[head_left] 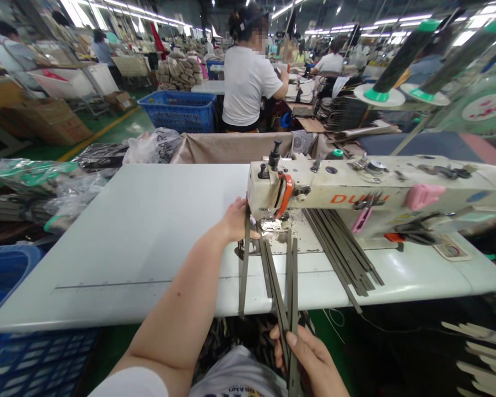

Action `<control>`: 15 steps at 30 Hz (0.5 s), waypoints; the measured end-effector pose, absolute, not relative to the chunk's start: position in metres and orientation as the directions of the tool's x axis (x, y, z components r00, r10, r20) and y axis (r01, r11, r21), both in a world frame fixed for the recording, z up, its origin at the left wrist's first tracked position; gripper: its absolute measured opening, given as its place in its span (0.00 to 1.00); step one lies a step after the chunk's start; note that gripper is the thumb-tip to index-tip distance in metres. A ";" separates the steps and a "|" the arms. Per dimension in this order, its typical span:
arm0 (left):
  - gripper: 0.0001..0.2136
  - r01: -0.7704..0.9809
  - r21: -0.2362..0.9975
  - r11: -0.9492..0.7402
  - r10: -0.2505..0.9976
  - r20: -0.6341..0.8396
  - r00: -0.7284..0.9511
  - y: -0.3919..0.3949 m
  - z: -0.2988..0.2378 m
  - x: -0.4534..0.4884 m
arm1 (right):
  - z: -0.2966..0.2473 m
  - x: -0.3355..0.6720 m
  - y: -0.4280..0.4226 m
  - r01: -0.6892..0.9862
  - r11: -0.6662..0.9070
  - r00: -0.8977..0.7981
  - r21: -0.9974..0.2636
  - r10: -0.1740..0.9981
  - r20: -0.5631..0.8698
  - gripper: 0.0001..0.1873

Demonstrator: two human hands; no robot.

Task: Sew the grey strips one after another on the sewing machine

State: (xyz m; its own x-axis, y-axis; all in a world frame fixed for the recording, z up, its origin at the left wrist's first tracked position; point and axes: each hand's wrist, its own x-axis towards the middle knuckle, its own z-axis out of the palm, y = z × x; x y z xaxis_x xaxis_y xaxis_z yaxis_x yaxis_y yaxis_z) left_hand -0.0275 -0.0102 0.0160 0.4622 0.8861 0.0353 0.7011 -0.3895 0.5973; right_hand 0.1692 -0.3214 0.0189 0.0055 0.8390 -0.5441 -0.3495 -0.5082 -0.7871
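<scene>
The left hand pinches one grey strip at the presser foot, unsewn, while the right hand grips several strips; a pile of strips waits beside.

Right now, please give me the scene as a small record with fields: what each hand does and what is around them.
left hand: left hand beside the sewing machine head, touching a grey strap that hangs over the table edge
right hand: right hand below the table edge, gripping the near ends of strips
machine: white sewing machine on a white table
spare strips: a pile under the machine arm
nearby: a person in white behind
</scene>
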 end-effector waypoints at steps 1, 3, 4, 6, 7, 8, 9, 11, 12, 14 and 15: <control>0.42 0.701 0.608 -0.373 0.893 0.031 0.449 -0.011 0.016 -0.027 | 0.019 0.169 -0.322 -0.353 -0.512 -0.003 -0.783 0.837 -0.547 0.32; 0.44 0.682 0.640 -0.354 0.902 0.040 0.431 -0.013 0.017 -0.025 | 0.018 0.169 -0.322 -0.370 -0.513 -0.013 -0.775 0.836 -0.548 0.32; 0.45 0.672 0.652 -0.351 0.903 0.044 0.428 -0.014 0.018 -0.024 | 0.018 0.169 -0.322 -0.383 -0.512 -0.014 -0.769 0.835 -0.549 0.30; 0.45 0.668 0.653 -0.357 0.898 0.042 0.439 -0.014 0.020 -0.024 | 0.015 0.170 -0.322 -0.404 -0.508 -0.015 -0.761 0.835 -0.550 0.27; 0.44 0.670 0.648 -0.361 0.895 0.039 0.444 -0.014 0.020 -0.024 | 0.014 0.170 -0.323 -0.411 -0.507 -0.014 -0.758 0.835 -0.551 0.26; 0.44 0.674 0.643 -0.364 0.894 0.038 0.446 -0.014 0.021 -0.024 | 0.013 0.170 -0.323 -0.414 -0.506 -0.011 -0.757 0.834 -0.552 0.25; 0.45 0.675 0.641 -0.365 0.895 0.042 0.444 -0.014 0.021 -0.024 | 0.012 0.170 -0.323 -0.413 -0.506 -0.007 -0.758 0.833 -0.552 0.25; 0.45 0.676 0.641 -0.363 0.899 0.050 0.435 -0.013 0.021 -0.024 | 0.010 0.169 -0.324 -0.408 -0.499 0.008 -0.764 0.835 -0.550 0.26; 0.45 0.676 0.642 -0.362 0.900 0.053 0.432 -0.014 0.021 -0.025 | 0.010 0.168 -0.325 -0.407 -0.497 0.016 -0.767 0.835 -0.549 0.26; 0.43 0.674 0.644 -0.362 0.899 0.051 0.435 -0.014 0.021 -0.025 | 0.009 0.167 -0.325 -0.392 -0.492 0.036 -0.777 0.836 -0.548 0.28; 0.41 0.669 0.650 -0.361 0.898 0.049 0.437 -0.015 0.021 -0.024 | 0.009 0.167 -0.325 -0.376 -0.491 0.048 -0.785 0.836 -0.546 0.29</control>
